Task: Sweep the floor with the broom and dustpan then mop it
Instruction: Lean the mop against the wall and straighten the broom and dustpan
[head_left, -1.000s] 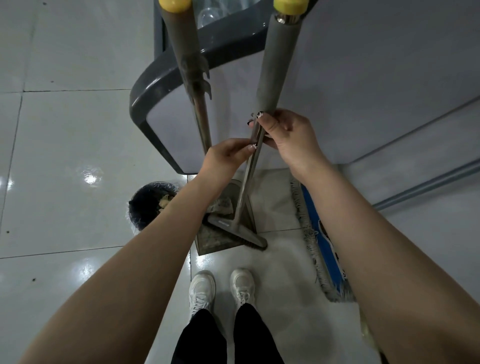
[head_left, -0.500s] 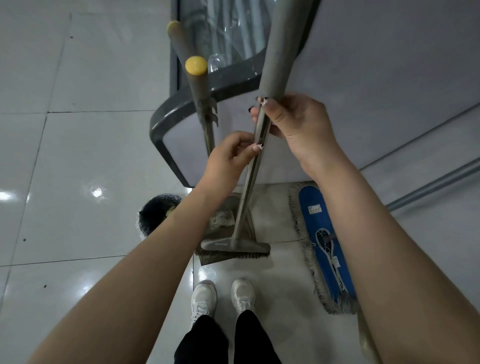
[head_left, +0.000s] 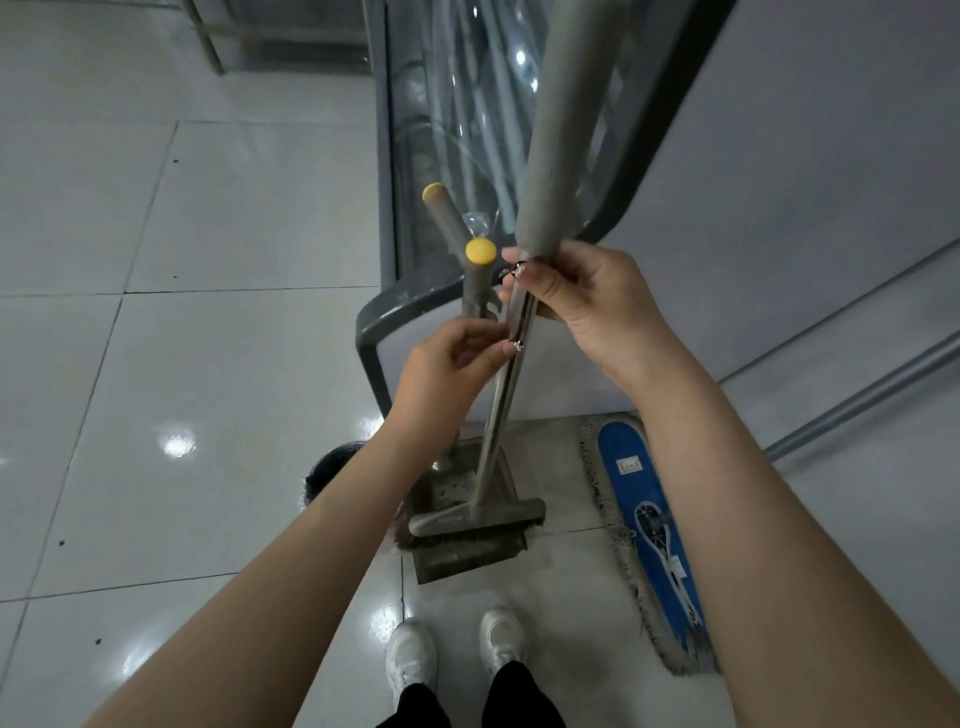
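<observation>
Though the left side is mostly glossy tiled floor (head_left: 156, 364), a dark round bin (head_left: 332, 470) can be spotted behind the left forearm. It's near the dustpan (head_left: 467, 558), probably so sweepings can be tipped straight in.

Next over, the left hand (head_left: 457, 364) is curled in, and the broom (head_left: 496, 431) is pinched on its bare metal shaft between thumb and fingertips. That looks more like steadying than carrying.

Beside that hand, the yellow-capped handle (head_left: 479, 265) of the dustpan is stood upright by the corner of a grey-trimmed cabinet (head_left: 370, 353), so it's parked without being held. The pan itself is sat on the floor ahead of the white shoes (head_left: 410, 654), with the broom head laid across its mouth, bristles down.

Higher on the shaft, right under the grey foam grip, the broom is gripped by the right hand (head_left: 582, 296), fingers wrapped round it. Best guess: the broom is being lifted out of the pan so sweeping can be started.

Far right, the blue mop (head_left: 641, 519) is laid flat on the floor by the wall, untouched and presumably saved for the mopping step.
</observation>
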